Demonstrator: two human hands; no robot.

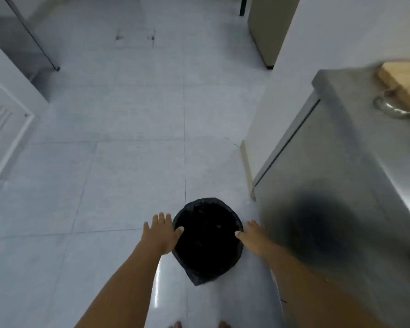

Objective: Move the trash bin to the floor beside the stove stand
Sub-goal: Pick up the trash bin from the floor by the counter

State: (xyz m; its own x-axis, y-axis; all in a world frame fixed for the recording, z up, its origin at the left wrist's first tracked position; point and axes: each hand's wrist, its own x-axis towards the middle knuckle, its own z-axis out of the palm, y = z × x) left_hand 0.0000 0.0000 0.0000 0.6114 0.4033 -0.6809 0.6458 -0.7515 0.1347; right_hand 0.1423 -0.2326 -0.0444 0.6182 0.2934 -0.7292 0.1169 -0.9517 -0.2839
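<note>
The bin's [207,240] inside is solid black; nothing in it can be made out, and its liner hides the walls. The left hand's [161,234] palm is turned away. The wooden board [402,79] on the steel stand [341,185] is smeared and cut off at the right edge. Only toes [175,325] show at the bottom edge.

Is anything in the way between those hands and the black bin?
Nothing visible. The left hand and right hand are already at opposite sides of the trash bin, thumbs on its rim, right beside the steel stand.
</note>
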